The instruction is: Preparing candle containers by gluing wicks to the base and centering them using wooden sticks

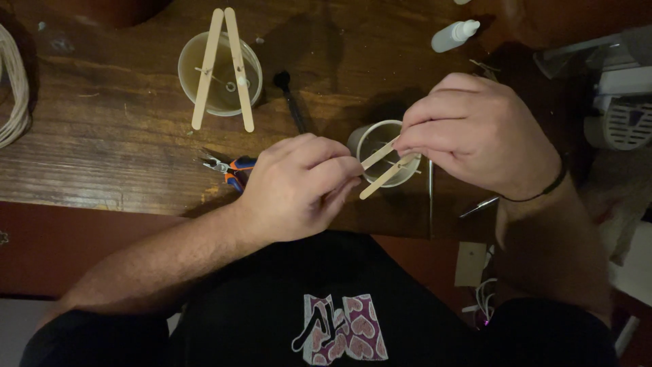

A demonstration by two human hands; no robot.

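Observation:
A small round jar (368, 138) stands near the front edge of the wooden table (122, 136). Two flat wooden sticks (382, 175) lie side by side across its rim. My left hand (299, 187) pinches the sticks' near ends. Over the jar's right side, my right hand (479, 132) pinches their far ends; a dark cord circles its wrist. What lies inside the jar between the sticks is mostly hidden by my fingers.
A second jar (219, 73) at the back carries two longer sticks (237, 68) across its rim with a wick between. Small pliers (227, 165) with orange-blue handles lie left of my left hand. A white dropper bottle (454, 36) lies at the back right, a cord coil (12, 88) at far left.

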